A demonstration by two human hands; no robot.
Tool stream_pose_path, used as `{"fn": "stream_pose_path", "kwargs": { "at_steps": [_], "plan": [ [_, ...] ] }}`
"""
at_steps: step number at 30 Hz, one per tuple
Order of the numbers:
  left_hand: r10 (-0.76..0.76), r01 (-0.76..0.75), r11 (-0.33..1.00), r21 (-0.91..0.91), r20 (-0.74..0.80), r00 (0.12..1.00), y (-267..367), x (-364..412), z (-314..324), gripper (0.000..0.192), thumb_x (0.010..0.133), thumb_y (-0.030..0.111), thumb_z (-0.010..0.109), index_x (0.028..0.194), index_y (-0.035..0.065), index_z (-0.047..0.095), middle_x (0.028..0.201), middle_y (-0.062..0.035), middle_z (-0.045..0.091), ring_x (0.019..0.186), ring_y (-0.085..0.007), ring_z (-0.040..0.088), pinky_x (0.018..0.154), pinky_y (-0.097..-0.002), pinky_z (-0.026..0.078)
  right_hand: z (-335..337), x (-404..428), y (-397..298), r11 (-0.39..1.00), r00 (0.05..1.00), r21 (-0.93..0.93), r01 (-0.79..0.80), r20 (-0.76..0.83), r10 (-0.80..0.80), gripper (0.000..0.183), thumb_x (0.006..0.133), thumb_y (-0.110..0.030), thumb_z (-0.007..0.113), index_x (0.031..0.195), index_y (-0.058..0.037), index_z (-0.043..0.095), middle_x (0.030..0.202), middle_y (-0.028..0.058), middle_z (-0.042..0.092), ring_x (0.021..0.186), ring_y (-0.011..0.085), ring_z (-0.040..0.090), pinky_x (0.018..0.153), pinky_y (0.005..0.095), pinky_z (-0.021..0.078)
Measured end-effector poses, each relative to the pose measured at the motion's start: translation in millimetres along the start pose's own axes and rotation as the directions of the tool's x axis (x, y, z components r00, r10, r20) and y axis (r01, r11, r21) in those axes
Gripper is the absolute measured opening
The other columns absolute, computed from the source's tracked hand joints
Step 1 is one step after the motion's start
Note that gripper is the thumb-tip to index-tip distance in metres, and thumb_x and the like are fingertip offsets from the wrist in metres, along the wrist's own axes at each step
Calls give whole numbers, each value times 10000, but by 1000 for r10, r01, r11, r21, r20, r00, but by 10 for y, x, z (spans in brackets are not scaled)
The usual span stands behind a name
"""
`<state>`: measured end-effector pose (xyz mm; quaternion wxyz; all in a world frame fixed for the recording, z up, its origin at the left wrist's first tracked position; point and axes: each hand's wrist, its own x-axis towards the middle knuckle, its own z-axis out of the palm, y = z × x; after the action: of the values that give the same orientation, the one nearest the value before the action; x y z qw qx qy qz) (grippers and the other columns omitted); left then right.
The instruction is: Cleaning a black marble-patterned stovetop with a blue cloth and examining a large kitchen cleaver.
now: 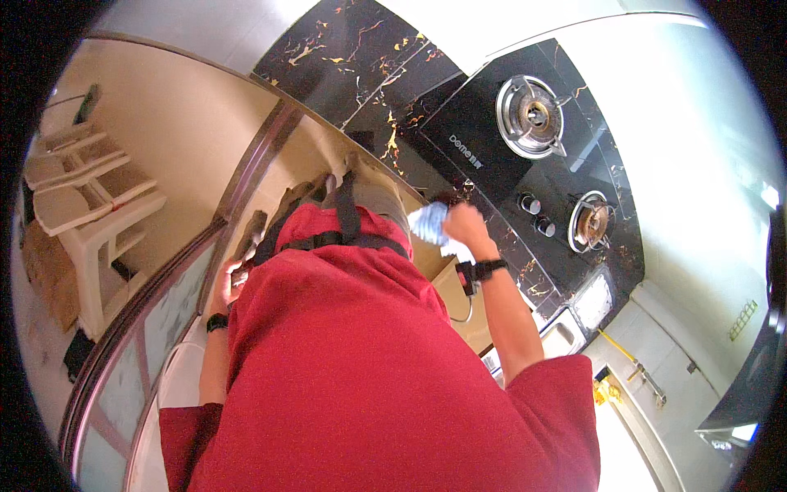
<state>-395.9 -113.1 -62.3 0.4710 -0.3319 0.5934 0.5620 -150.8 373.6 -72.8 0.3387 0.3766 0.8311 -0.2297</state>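
My right hand is closed on a blue-and-white cloth, held at the front edge of the black marbled countertop. Some blur lies over the hand and cloth. A black band with a small device and a cable is on the right wrist. Low at my left side, my left hand is partly hidden by my red shirt, and whether its fingers hold anything cannot be told. Beyond the right hand, a black glass gas hob with two burners and two knobs is set into the counter.
White wooden stools stand at the far left, past a sliding door with glass panels. A sink edge lies at the right end of the counter. A yellow gas hose with a valve runs along the tiled wall.
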Motion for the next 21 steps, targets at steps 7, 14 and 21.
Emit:
{"fn": "stream_pose_path", "kwargs": {
  "at_steps": [7,14,21],
  "plan": [
    [14,-15,1000,13,56,998,35,241,-707,215,865,242,549,885,29,570,657,-38,550,501,-136,493,461,-233,395,-167,-189,15,916,854,364,170,-518,47,307,707,-166,631,961,4,651,971,231,634,870,373,616,805,409,494],
    [35,-37,995,89,20,999,-228,170,-1082,276,878,284,534,898,19,609,631,-12,540,454,-112,463,413,-238,361,-140,-105,-65,999,781,-2,36,-624,-29,224,797,-73,560,1021,-60,567,1008,208,535,948,405,541,807,484,463],
    [132,-122,983,140,-61,989,-780,180,-1589,115,791,202,599,887,180,541,736,49,528,589,-91,459,484,-244,337,301,-590,-89,958,953,-264,-112,245,178,348,743,-203,601,1045,-39,658,1072,238,631,1018,392,608,874,445,498]
  ]
}}
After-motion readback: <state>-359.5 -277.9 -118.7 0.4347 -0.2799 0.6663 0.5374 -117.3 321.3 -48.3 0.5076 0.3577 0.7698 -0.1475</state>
